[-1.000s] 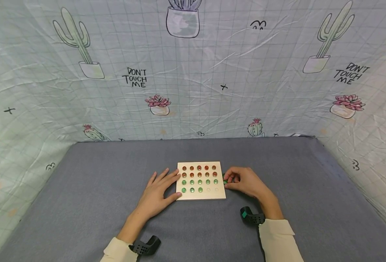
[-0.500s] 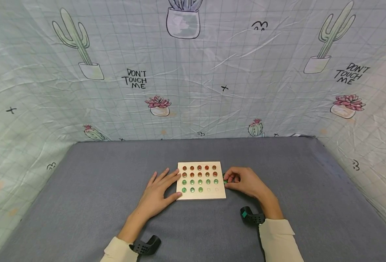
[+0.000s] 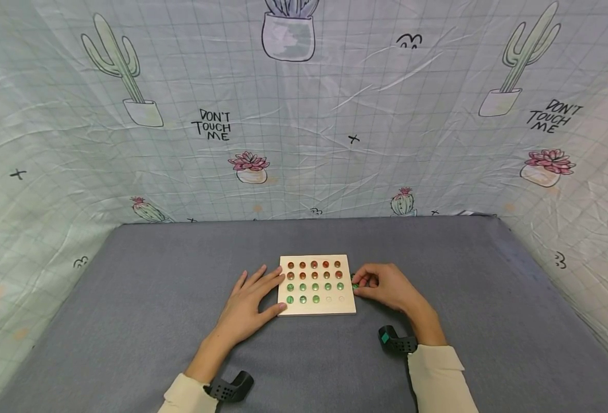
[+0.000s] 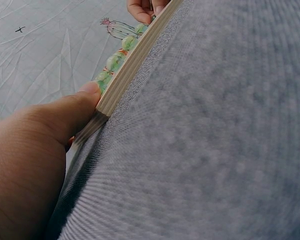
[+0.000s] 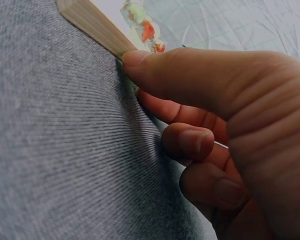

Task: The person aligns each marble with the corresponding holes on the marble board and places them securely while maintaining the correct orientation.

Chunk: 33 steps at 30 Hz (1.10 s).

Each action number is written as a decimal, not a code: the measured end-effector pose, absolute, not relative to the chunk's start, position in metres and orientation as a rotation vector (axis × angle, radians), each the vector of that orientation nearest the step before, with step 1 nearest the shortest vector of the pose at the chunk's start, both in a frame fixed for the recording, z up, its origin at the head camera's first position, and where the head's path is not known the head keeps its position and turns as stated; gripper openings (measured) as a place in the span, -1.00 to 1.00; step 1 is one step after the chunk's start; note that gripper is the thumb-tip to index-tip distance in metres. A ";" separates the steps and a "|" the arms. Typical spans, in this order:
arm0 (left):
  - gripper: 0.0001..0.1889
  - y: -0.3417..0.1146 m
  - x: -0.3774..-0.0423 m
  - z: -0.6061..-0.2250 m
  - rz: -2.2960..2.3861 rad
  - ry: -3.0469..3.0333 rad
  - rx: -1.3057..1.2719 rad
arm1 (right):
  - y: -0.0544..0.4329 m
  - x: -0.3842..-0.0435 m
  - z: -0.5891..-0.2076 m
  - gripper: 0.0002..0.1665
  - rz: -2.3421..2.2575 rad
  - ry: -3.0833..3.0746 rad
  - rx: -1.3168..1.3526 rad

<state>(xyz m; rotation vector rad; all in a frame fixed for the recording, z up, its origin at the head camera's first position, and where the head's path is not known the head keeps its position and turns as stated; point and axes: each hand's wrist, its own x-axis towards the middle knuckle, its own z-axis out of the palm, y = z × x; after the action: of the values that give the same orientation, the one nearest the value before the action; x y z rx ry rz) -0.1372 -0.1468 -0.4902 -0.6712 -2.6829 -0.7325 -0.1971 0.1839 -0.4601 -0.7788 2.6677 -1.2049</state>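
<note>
A pale wooden board (image 3: 316, 307) lies flat on the table, its round hollows holding red-orange marbles (image 3: 314, 264) in the two far rows and green marbles (image 3: 302, 287) in the two near rows. Two hollows at the near right hold nothing. My left hand (image 3: 246, 307) rests spread along the board's left edge; its thumb (image 4: 85, 97) touches the near left corner. At the right edge, my right hand (image 3: 386, 285) has curled fingers, with thumb and forefinger around a green marble (image 3: 355, 286). Another bit of green shows just beyond it, mostly covered by the fingers.
Grey cloth (image 3: 304, 361) covers the table. A pale curtain (image 3: 304, 126) printed with cacti stands behind and at both sides. Black wrist-worn devices sit on the left wrist (image 3: 229, 387) and the right wrist (image 3: 397, 340).
</note>
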 end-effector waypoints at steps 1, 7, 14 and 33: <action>-0.32 -0.147 -0.137 -0.490 -0.732 -2.685 -0.670 | 0.184 -0.197 -0.460 -0.85 -1.206 2.669 -0.776; -0.32 -0.146 -0.136 -0.490 -0.726 -2.687 -0.667 | 0.184 -0.196 -0.458 -0.84 -1.217 2.683 -0.754; -0.33 -0.145 -0.135 -0.492 -0.725 -2.682 -0.663 | 0.181 -0.195 -0.453 -0.84 -1.221 2.702 -0.779; -0.32 -0.142 -0.132 -0.493 -0.712 -2.686 -0.654 | 0.161 -0.189 -0.451 -0.83 -1.250 2.580 -0.951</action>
<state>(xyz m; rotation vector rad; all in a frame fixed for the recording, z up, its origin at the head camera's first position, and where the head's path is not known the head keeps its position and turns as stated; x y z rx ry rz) -0.1318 -0.1425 -0.4928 -0.6544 -2.6861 -0.7121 -0.1886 0.1606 -0.4507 -0.9511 2.5802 -1.2500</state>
